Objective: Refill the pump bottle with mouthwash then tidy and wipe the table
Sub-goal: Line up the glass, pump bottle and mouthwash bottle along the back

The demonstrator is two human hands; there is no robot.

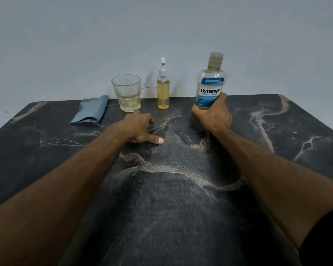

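A clear mouthwash bottle (210,81) with a blue label and its cap on stands upright at the back right of the dark marble table (181,198). My right hand (212,116) is wrapped around its base. The slim pump bottle (163,93), nearly full of yellowish liquid with its white pump in place, stands left of it near the wall. My left hand (140,127) rests on the table in front of the pump bottle, fingers spread, holding nothing.
A drinking glass (127,93) with a little yellowish liquid stands left of the pump bottle. A folded blue cloth (90,110) lies at the back left. A grey wall runs behind the table's far edge.
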